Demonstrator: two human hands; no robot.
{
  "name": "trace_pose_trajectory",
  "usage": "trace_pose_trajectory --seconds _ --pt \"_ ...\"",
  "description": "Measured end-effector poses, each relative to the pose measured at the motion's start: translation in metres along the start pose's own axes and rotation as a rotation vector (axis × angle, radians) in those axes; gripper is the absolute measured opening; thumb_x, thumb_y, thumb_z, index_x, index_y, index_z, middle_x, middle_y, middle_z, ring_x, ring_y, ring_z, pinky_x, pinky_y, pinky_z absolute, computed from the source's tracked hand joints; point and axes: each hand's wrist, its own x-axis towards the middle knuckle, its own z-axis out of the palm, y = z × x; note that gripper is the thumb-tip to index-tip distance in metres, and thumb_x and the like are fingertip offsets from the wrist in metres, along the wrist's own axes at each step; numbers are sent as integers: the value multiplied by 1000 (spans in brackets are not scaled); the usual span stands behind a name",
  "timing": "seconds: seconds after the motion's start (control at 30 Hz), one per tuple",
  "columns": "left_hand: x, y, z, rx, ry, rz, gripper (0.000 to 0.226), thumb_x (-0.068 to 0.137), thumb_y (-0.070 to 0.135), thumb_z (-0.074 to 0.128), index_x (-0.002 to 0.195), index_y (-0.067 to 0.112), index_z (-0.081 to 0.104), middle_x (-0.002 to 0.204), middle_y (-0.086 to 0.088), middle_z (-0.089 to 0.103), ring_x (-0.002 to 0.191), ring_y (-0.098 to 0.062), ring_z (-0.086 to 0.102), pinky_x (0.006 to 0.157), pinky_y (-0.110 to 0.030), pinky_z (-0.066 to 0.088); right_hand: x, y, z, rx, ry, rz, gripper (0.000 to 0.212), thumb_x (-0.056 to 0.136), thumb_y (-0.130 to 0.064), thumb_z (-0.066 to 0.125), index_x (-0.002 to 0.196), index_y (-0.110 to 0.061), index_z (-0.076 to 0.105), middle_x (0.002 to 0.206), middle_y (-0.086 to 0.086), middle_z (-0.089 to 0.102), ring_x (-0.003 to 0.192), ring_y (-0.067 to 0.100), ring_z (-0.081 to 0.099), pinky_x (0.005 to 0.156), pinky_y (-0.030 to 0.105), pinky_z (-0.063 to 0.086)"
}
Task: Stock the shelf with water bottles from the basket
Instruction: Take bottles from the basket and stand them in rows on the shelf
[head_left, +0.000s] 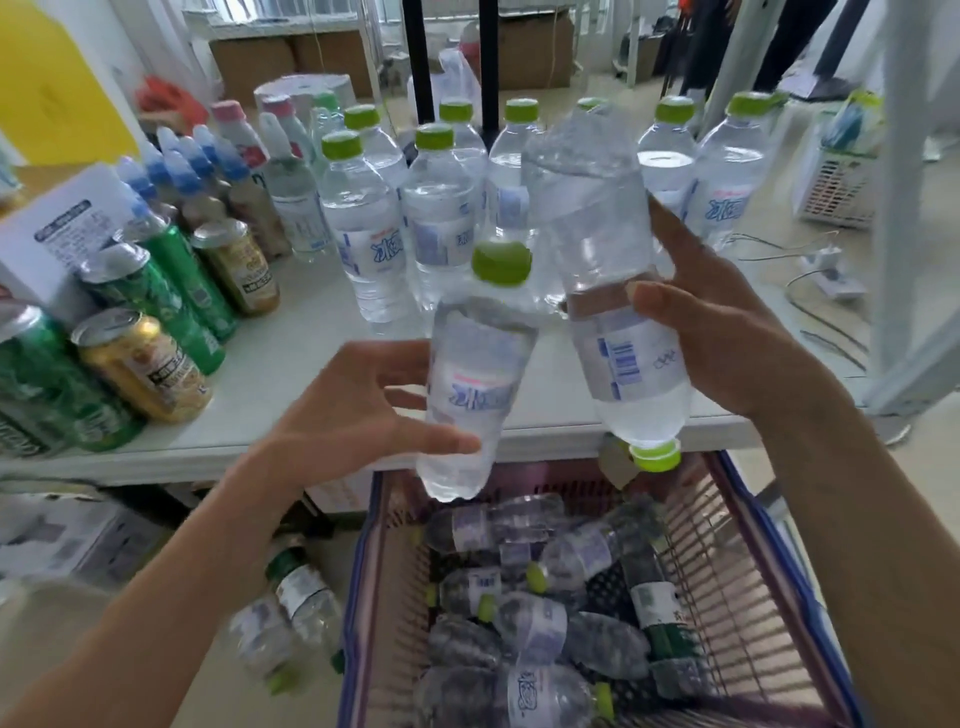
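The left hand holds one water bottle upright, cap up, fingers loosely closed around it. The right hand grips another bottle inverted, cap down, above the basket, so it needs turning before standing on the shelf.

Bottles and cans sitting in view
Two bottles being held; five cans standing on the shelf.

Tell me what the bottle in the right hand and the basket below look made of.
Bottle: clear, glossy plastic, likely thin; you see straight through to the water, and it has a green plastic cap. Basket: probably moulded plastic, matte pinkish slotted walls with a blue rim.
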Motion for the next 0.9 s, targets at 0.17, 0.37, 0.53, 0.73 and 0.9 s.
trace_pose_trajectory --seconds 0.17,0.37,0.53,0.73,0.9 --pt "33 6 19 -115 221 -1 52 60 6 95 105 23 77 100 9 80 100 -8 74 85 -19 58 -4 2 -1 -48 51 -67 76 97 -18 50 160 -44 17 127 11 72 108 32 72 93 46 58" --pt "60 -2 41 -154 349 -30 61 63 2 93 120 12 72 109 11 77 106 1 70 96 -17 54 -3 15 -1 127 125 38 48 104 -24 45 151 -28 47 113 28 72 89 43 72 76 51 60" --pt "66 -9 48 -171 386 -37 61 68 3 91 125 11 69 113 11 76 104 1 71 93 -14 53 9 21 3 83 225 280 45 100 -51 57 139 -29 61 142 16 60 112 36 71 96 52 55" --pt "69 -14 52 -182 427 -47 59 74 9 89 128 14 66 119 10 74 109 -3 70 104 -30 53 7 38 -8 432 246 228 29 101 -29 52 119 -17 71 130 27 66 89 44 74 76 48 62" --pt "68 -15 60 -154 423 -20 61 78 13 87 133 15 62 126 8 71 116 -2 66 109 -28 47 11 34 2 527 254 265 46 104 -31 31 123 1 56 98 34 73 81 43 77 62 35 64"
